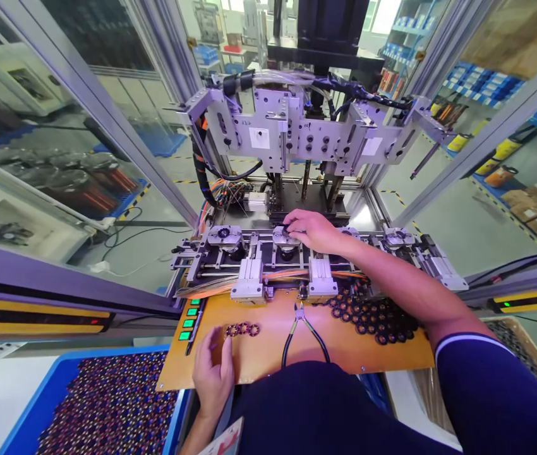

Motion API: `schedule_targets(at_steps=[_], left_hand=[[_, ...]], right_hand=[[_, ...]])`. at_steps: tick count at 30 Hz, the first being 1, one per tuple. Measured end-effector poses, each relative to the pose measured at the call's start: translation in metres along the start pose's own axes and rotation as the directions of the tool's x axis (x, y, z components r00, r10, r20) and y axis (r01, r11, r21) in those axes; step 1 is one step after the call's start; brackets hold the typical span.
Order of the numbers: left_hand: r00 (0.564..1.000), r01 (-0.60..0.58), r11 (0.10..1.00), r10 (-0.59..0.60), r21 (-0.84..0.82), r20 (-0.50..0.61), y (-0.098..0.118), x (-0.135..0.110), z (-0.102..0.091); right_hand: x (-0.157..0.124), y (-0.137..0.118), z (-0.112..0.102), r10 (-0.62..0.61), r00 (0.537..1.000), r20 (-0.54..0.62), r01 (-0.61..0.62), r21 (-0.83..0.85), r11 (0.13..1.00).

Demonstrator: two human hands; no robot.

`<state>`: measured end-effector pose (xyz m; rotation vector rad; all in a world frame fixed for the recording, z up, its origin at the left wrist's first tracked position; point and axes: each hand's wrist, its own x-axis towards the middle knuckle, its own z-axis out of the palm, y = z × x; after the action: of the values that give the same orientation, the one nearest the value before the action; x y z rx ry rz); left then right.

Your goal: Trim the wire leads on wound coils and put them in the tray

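My right hand (314, 231) reaches over the second fixture nest (280, 239) from the left, its fingertips pinched on a small black ring-shaped part (286, 229), mostly hidden by the fingers. My left hand (213, 368) rests at the near left of the tan board (259, 360), thumb and fingers apart. Just beyond its fingertips lies a short row of copper-and-black ring parts (242, 329). Another black part (223, 233) sits in the leftmost nest. Side cutters (299, 316) lie on the board, handles spread towards me.
Many black rings (375, 318) cover the board's right side. Green buttons (187, 323) and a dark pen-like tool (195, 328) are at its left. A blue tray (60, 379) holds wound ring parts. A metal machine head (306, 136) hangs above the nests; frame posts stand both sides.
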<state>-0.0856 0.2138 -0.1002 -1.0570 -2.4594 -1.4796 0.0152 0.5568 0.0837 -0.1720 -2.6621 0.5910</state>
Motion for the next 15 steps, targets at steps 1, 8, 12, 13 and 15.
schedule_targets(at_steps=[1,8,12,13,15], left_hand=[[1.0,0.017,1.0,-0.017,0.003,0.007,-0.002,-0.002,0.002],[0.997,0.069,0.998,-0.07,0.014,0.041,-0.006,-0.003,0.007],[0.997,0.056,0.998,-0.057,0.025,0.051,-0.007,-0.003,0.007],[0.997,0.051,0.998,-0.052,0.029,0.052,-0.007,-0.003,0.007],[0.998,0.042,0.998,-0.044,0.038,0.051,-0.007,-0.003,0.007]], right_hand=[[0.003,0.004,0.002,-0.009,0.999,0.033,0.009,-0.019,1.0],[0.008,0.012,0.006,0.003,0.985,0.174,0.022,-0.139,0.99],[0.011,0.007,0.008,0.055,0.976,0.211,-0.006,-0.225,0.974],[0.012,0.006,0.008,0.071,0.973,0.217,-0.016,-0.248,0.969],[0.014,0.002,0.01,0.104,0.968,0.227,-0.034,-0.292,0.956]])
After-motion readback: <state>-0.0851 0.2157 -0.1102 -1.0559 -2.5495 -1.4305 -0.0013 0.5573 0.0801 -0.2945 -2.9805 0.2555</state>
